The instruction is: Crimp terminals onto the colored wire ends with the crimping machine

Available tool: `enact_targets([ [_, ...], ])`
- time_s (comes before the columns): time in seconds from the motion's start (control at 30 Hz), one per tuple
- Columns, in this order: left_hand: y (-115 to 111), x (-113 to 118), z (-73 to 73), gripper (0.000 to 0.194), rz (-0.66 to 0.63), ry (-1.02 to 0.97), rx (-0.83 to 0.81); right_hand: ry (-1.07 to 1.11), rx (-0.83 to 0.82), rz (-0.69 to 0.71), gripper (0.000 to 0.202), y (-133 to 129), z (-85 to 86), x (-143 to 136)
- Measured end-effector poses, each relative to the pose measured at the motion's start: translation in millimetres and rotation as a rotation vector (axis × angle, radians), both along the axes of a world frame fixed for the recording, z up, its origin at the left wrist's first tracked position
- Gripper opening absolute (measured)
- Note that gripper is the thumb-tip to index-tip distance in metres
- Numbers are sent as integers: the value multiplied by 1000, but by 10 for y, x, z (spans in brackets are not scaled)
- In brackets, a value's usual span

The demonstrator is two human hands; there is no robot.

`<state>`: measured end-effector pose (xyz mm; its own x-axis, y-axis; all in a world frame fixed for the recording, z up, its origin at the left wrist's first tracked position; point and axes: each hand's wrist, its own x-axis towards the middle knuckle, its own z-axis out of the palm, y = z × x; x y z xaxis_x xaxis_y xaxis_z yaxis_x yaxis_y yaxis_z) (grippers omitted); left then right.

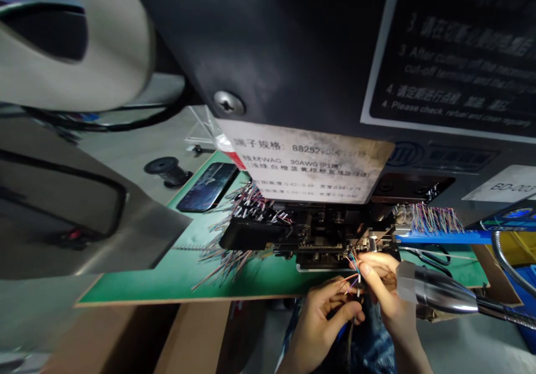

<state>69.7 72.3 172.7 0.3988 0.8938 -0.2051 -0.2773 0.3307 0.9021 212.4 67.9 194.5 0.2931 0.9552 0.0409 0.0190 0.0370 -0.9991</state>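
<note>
Thin coloured wires [354,262] fan out between my two hands, just in front of a terminal crimping machine [318,217]. My right hand [383,284] pinches some of these wires between thumb and fingers, close to the machine's working point. Lower and to the left, my left hand [324,318] is closed round the same bundle, with orange and purple strands standing out above its fingers. A small white piece shows on the bundle between the hands. Below them a dark cable [350,343] hangs down toward my lap.
Bundles of cut wires [247,206] lie left of the machine, beside a phone [207,187] on the green table [167,279]. Scissors [431,257] lie at the right. A metal lamp head [446,290] sits close by my right hand. More wires [438,217] hang over a blue rail.
</note>
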Motion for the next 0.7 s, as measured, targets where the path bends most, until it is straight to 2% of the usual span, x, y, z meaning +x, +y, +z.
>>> enact_targets([
  [0.33,12,-7,61,34,4,52,54,42,-37,-27,22,-10,-4,-24],
  [0.47,9,-44,39,36,16,34,70,-32,7,-43,16,-26,-12,-9],
  [0.6,-1,-144,-50,41,-84,-40,-12,-196,166,7,7,-31,35,53],
  [0.7,4,-202,-91,38,-164,-87,-54,-119,202,105,9,-37,51,72],
])
